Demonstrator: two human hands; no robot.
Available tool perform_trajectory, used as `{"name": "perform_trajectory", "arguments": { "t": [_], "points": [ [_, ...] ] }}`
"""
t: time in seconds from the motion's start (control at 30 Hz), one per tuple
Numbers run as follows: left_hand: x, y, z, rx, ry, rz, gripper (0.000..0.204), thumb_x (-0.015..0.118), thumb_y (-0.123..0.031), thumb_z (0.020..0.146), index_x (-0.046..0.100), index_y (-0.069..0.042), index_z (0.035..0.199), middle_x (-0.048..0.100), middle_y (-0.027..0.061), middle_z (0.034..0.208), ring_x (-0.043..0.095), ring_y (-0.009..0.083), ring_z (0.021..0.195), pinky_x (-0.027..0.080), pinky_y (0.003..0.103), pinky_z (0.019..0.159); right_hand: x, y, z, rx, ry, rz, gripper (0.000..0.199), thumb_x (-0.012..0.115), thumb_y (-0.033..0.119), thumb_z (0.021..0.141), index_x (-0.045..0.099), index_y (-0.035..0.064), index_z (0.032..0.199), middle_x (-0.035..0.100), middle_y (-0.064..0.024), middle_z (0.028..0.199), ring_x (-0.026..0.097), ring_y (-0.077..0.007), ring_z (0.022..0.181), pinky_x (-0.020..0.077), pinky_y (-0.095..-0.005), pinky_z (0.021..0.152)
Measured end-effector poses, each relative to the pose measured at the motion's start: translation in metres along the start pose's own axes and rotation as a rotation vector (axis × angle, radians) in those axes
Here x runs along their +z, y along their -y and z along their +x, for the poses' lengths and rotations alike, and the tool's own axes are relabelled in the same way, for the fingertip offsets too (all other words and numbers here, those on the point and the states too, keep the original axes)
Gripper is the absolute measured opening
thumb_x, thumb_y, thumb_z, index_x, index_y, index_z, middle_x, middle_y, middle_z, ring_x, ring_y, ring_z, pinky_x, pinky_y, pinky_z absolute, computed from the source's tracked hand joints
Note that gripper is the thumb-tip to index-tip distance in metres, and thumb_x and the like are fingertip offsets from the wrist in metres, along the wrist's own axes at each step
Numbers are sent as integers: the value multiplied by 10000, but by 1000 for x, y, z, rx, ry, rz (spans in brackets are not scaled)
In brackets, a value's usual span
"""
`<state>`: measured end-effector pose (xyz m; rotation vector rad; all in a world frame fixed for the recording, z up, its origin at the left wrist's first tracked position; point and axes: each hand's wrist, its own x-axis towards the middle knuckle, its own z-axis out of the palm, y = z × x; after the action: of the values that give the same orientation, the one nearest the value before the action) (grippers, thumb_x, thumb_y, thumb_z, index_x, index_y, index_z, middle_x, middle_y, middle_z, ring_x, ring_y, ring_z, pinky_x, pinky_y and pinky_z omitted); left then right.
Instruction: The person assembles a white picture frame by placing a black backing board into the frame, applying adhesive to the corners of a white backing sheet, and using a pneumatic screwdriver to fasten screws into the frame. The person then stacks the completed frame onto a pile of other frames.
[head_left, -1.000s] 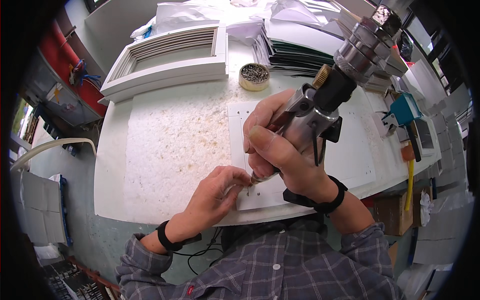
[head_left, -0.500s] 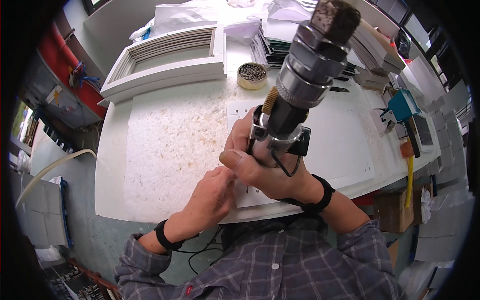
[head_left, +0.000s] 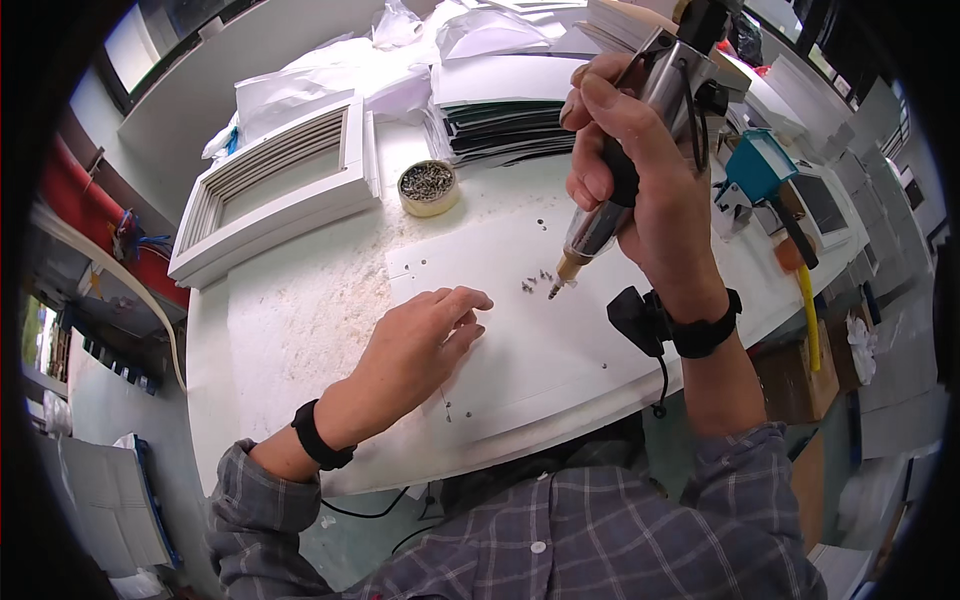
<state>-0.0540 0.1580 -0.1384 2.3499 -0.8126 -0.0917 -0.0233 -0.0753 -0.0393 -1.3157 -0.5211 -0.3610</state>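
My right hand (head_left: 668, 205) is wrapped round a power screwdriver (head_left: 592, 232), held tilted above the work surface. The screwdriver's bit points down and left, beside a small cluster of loose screws (head_left: 532, 284). Those screws lie on a flat white panel (head_left: 530, 350), with more screws or filled holes near its edges. My left hand (head_left: 412, 345) is over the panel's left part, palm down, thumb and forefinger apart, with nothing seen in it. Beyond it stands a round tub of screws (head_left: 428, 188).
A white louvred frame (head_left: 275, 185) lies at the back left. Stacked dark-edged sheets (head_left: 510, 130) and white wrapping (head_left: 330, 85) fill the back. A teal tool (head_left: 760, 165) stands at the right, near a yellow strip (head_left: 808, 310). White debris (head_left: 300, 320) covers the left.
My hands have come apart. The right one has swung the screwdriver up and right, its bit now showing over the panel. My left hand has opened, and the head view has shifted.
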Motion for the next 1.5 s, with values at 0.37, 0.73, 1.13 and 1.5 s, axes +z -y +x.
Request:
{"name": "perform_trajectory", "arguments": {
  "t": [0.37,0.73,1.13,1.5],
  "points": [
    [38,13,70,220,21,210,139,656,-139,973,670,-70,1093,651,93,978,632,304,936,555,425,813,-52,0,-17,86,-173,162,214,695,241,985,608,46,999,608,-47,848,499,-67,529,428,-266,494],
    [29,18,60,114,-14,85,126,706,-65,912,603,-9,958,683,125,935,676,266,790,568,344,737,-50,-6,-21,92,-148,159,218,621,268,1029,560,60,1059,567,-31,916,476,-46,523,427,-241,488],
    [-4,44,-43,-416,-24,-958,122,671,-71,1017,577,-40,1088,691,51,1013,695,134,938,589,288,881,14,-34,-25,57,-50,376,202,460,287,1106,475,85,1112,521,-17,954,439,-36,530,437,-226,483],
    [12,45,-58,-421,-36,-1302,209,695,-88,1006,550,-67,1156,657,48,1094,670,139,1011,593,319,942,46,-44,-27,78,-74,426,227,454,303,1117,472,79,1086,516,-11,905,430,-46,516,427,-229,462]
  ]
}}
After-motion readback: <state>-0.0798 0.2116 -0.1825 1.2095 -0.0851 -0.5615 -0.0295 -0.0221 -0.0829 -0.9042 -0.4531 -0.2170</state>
